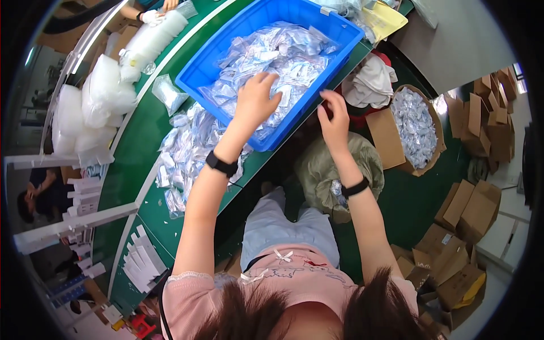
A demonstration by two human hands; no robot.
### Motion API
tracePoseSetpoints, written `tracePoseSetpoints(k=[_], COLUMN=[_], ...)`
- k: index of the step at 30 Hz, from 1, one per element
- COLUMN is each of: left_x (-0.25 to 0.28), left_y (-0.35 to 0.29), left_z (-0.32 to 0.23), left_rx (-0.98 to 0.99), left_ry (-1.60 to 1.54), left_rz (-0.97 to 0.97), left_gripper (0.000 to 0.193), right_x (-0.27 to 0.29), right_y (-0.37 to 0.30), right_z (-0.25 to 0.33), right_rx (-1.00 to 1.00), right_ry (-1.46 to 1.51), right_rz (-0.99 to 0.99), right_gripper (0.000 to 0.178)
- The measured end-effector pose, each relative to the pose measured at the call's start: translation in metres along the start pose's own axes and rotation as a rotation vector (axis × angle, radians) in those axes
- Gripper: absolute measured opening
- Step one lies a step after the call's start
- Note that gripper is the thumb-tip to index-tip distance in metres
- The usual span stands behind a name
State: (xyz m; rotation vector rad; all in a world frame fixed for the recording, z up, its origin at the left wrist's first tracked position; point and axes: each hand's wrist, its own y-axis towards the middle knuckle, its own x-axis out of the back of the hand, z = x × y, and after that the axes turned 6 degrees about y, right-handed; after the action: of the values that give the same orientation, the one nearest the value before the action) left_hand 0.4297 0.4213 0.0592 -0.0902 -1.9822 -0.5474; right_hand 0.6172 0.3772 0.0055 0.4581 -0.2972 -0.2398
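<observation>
A blue plastic bin [211, 55] stands on the green worktable, heaped with small clear bags [294, 48] of white and light-blue pieces; what exactly is in the bags is too small to tell. Over the near left part of this heap is my left hand [258, 101], fingers spread and apparently holding nothing. My right hand [336, 122] hovers just outside the bin's right side, fingers loosely bent, thumb apart, nothing visible in it. To the left of the bin, a loose pile of similar bags [190, 141] covers the tabletop, with one larger clear bag [169, 94] beyond it.
Rolled bubble wrap [153, 39] lies at the far left, near another person's gloved hand [152, 17]. A round-looking carton of packets [415, 127] and a greenish sack [362, 158] are below the table at right. Cardboard boxes [442, 249] crowd the right side. White folded cards [141, 258] rest at left.
</observation>
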Motion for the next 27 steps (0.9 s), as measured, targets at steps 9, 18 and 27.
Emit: tracePoseSetpoints(k=[9, 18, 27], left_x=[0.116, 0.301, 0.329], left_y=[-0.151, -0.413, -0.563], left_z=[-0.032, -0.155, -0.239], left_rx=[0.144, 0.972, 0.101], left_ry=[-0.203, 0.318, 1.414], left_rz=[0.446, -0.181, -1.855], left_gripper=[0.040, 0.040, 0.036], right_x=[0.081, 0.042, -0.104], right_y=[-0.131, -0.201, -0.241], right_z=[-0.040, -0.015, 0.108], right_rx=[-0.409, 0.070, 0.574], right_ry=[-0.038, -0.577, -0.486], right_rz=[0.461, 1.792, 1.861], right_gripper=[0.025, 0.049, 0.049])
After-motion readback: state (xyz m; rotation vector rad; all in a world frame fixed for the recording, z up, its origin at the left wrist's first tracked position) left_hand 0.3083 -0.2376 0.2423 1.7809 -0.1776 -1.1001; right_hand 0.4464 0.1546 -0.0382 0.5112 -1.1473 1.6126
